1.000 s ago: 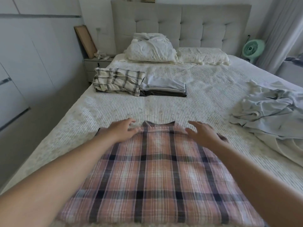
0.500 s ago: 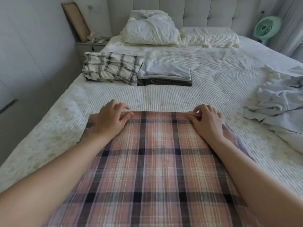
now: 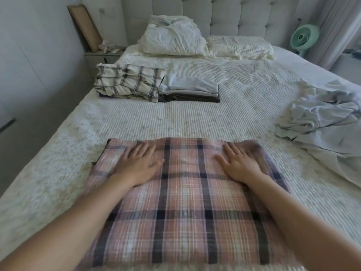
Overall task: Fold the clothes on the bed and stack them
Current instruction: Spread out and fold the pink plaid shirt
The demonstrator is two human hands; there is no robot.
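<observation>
My left hand (image 3: 139, 167) and right hand (image 3: 238, 165) both lie flat, fingers straight and spread, palms pressing on the far part of the plaid shirt (image 3: 183, 208). The shirt is folded into a rectangle on the bed (image 3: 185, 122), close in front of me, its far edge just beyond my fingertips. The right far corner looks blurred.

Beyond that edge is a bare stretch of ribbed cover. Further back on the left sits a folded checked garment (image 3: 129, 83), touching a folded grey stack (image 3: 190, 90) on its right. A rumpled pale pile (image 3: 324, 116) lies well off to the right.

At the head are a pillow (image 3: 172, 39), a folded blanket (image 3: 240, 46) and a tufted headboard (image 3: 244, 14). A nightstand (image 3: 101, 58) stands on the left, a green fan (image 3: 303, 37) on the right.
</observation>
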